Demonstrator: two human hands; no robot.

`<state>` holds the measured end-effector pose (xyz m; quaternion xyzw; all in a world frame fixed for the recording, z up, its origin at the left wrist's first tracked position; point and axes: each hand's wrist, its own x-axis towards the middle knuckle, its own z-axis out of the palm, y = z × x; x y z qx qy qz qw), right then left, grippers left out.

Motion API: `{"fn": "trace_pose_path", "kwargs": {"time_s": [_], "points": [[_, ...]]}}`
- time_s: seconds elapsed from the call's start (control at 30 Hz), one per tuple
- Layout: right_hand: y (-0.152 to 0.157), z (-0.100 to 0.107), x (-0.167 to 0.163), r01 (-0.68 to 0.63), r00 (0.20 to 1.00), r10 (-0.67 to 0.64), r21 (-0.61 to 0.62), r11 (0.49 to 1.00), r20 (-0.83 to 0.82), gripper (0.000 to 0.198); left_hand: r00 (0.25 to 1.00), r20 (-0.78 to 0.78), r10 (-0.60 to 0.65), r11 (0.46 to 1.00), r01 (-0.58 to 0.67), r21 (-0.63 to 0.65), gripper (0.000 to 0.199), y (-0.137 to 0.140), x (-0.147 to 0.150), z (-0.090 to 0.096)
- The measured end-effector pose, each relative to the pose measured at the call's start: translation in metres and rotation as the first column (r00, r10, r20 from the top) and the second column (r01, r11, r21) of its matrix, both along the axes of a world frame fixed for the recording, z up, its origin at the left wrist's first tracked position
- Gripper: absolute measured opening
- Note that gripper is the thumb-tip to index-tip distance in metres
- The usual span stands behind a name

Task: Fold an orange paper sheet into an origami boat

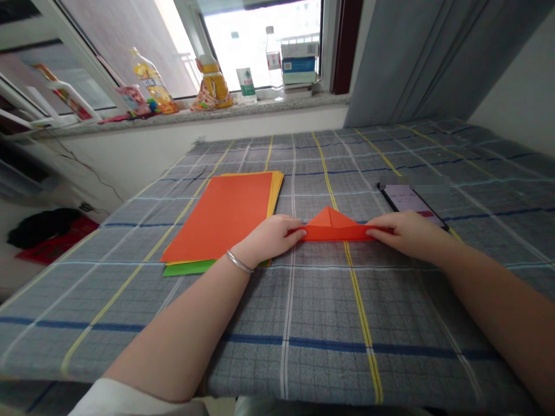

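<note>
A folded sheet of orange paper (335,232) is held just over the plaid cloth, with a triangular peak above a long flat band. My left hand (277,234) pinches the band's left end between thumb and fingers, and a silver bangle circles that wrist. At the band's right end, my right hand (401,231) grips it the same way. Left of the folded paper lies a stack of coloured paper (229,214), orange on top with yellow and green edges showing below. My left hand and wrist cover the stack's near right corner.
A phone (411,202) lies beyond my right hand on the plaid cloth (321,312). Along the windowsill (269,107) stand a yellow drink bottle (151,81), a white-and-green tube (246,85), a clear bottle (273,58) and stacked boxes (299,65). A grey curtain (416,63) hangs at the right.
</note>
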<state>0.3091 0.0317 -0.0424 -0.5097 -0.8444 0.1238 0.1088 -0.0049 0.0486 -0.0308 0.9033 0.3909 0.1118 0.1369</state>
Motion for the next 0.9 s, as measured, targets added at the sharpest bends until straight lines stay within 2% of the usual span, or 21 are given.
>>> {"fn": "trace_pose_path", "kwargs": {"time_s": [0.17,0.33,0.5,0.57,0.63,0.73,0.8,0.9], "points": [[0.005,-0.003,-0.005,0.178,0.98,-0.184,-0.075,0.981,-0.08,0.027,0.976,0.07,0.206,0.974,-0.197,-0.11,0.009,-0.001,0.006,-0.005],[0.008,-0.005,-0.01,0.259,0.961,-0.268,-0.127,0.957,-0.063,0.024,0.96,0.029,0.277,0.958,-0.274,-0.085,0.007,0.002,0.012,-0.009],[0.009,-0.005,-0.011,0.273,0.955,-0.286,-0.145,0.951,-0.075,0.025,0.952,-0.008,0.307,0.951,-0.307,-0.023,0.008,0.0,0.015,-0.011],[0.009,-0.005,-0.009,0.262,0.957,-0.277,-0.154,0.953,-0.085,0.026,0.957,-0.022,0.288,0.957,-0.287,0.051,0.012,-0.004,0.018,-0.011],[0.009,-0.003,-0.006,0.253,0.958,-0.271,-0.167,0.953,-0.09,0.026,0.968,-0.034,0.248,0.952,-0.237,0.192,0.021,-0.009,0.023,-0.011],[0.007,0.0,0.0,0.218,0.967,-0.239,-0.192,0.957,-0.09,0.025,0.988,-0.041,0.151,0.914,-0.124,0.385,0.033,-0.015,0.029,-0.01],[0.005,0.001,0.004,0.185,0.976,-0.202,-0.184,0.965,-0.078,0.024,0.996,-0.076,0.056,0.909,-0.019,0.417,0.035,-0.016,0.031,-0.01],[0.005,0.002,0.008,0.126,0.99,-0.131,-0.102,0.987,-0.048,0.018,0.989,-0.139,-0.041,0.914,0.093,0.395,0.028,-0.013,0.031,-0.014]]}}
